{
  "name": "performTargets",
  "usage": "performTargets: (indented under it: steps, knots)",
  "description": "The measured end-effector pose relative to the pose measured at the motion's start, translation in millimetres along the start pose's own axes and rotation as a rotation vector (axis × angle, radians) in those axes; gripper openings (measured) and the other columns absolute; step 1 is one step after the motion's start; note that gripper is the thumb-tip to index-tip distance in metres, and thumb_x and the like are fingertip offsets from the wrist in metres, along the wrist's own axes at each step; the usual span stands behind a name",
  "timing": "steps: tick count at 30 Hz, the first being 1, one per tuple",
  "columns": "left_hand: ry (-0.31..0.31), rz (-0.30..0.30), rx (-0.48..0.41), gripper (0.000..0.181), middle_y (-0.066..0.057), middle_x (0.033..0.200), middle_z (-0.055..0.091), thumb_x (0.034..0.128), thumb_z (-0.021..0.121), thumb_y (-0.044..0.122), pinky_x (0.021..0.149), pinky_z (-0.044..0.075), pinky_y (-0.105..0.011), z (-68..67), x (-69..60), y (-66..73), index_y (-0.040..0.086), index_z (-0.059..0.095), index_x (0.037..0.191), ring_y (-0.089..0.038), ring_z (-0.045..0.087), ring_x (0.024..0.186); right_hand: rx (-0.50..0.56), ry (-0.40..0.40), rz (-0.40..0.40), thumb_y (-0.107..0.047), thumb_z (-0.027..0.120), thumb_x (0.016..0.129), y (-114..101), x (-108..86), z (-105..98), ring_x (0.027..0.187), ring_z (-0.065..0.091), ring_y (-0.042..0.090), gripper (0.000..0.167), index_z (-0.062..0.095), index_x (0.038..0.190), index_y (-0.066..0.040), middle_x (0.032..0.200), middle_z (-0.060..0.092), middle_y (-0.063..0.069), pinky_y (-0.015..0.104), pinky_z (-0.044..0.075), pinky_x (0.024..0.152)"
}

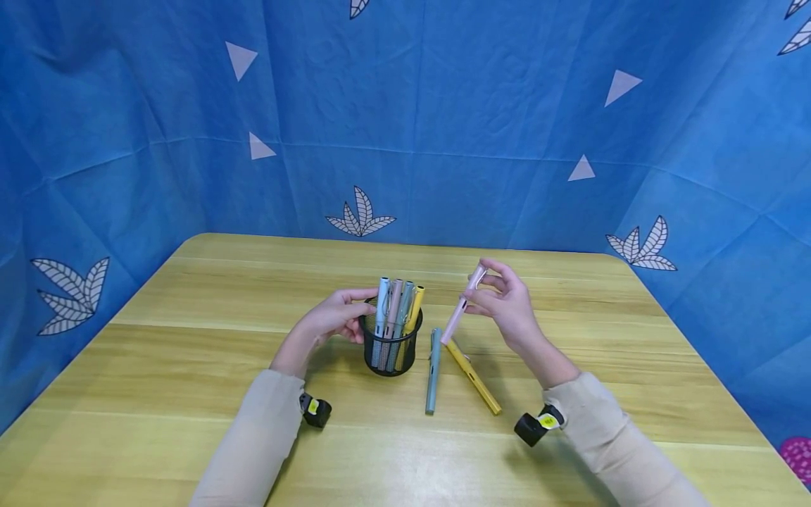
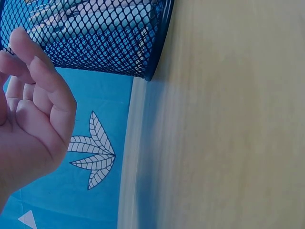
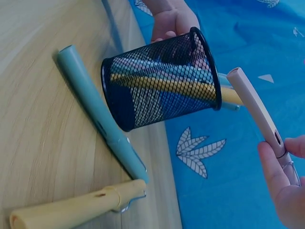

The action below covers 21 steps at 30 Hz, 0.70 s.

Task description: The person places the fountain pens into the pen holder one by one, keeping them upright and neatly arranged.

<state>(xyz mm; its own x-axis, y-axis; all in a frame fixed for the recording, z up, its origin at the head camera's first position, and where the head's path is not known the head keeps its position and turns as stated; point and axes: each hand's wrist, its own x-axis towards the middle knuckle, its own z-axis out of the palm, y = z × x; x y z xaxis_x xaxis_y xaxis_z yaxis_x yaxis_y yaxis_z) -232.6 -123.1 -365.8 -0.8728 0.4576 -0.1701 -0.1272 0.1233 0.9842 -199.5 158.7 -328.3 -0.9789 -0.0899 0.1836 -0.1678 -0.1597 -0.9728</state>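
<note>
A black mesh pen holder (image 1: 391, 355) stands upright on the table, with several pens in it: light blue, mauve, grey-blue and yellow (image 1: 415, 308). My left hand (image 1: 337, 315) grips its left side near the rim, the thumb in front and fingers behind. To the right of the holder, my right hand (image 1: 507, 303) pinches a pale pink pen (image 3: 257, 107), which is tilted with its lower end just above the yellow pen on the table. That yellow pen (image 1: 473, 377) and a teal pen (image 1: 434, 371) lie between the holder and my right forearm.
The wooden table (image 1: 215, 338) has rounded far corners. A blue cloth (image 1: 481, 91) with leaf and triangle prints hangs behind it and along both sides. Something pink and round (image 1: 796, 458) shows beyond the table's right edge.
</note>
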Motion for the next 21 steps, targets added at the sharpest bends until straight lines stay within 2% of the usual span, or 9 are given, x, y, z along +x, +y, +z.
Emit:
performTargets:
  steps: [11,21]
  knots:
    - [0.001,-0.006,-0.01,0.052,0.0,0.044,0.046,0.0862,0.052,0.01,0.043,0.044,-0.022,-0.3,0.0,-0.1,0.008,0.038,0.136,-0.012,0.052,0.04,0.064,0.057,-0.061,0.018,0.052,0.078,0,2.3,15,0.073,0.062,0.012,0.06,0.032,0.132,0.001,0.102,0.049,0.013,0.034,0.053,0.068]
    - [-0.005,0.006,-0.002,0.053,0.0,0.044,0.046,0.086,0.051,0.011,0.042,0.043,-0.022,-1.3,1.1,-1.3,0.008,0.037,0.137,-0.012,0.052,0.04,0.071,0.086,-0.127,0.018,0.053,0.077,5,3.1,29,0.073,0.061,0.013,0.058,0.035,0.129,0.0,0.101,0.049,0.012,0.036,0.053,0.066]
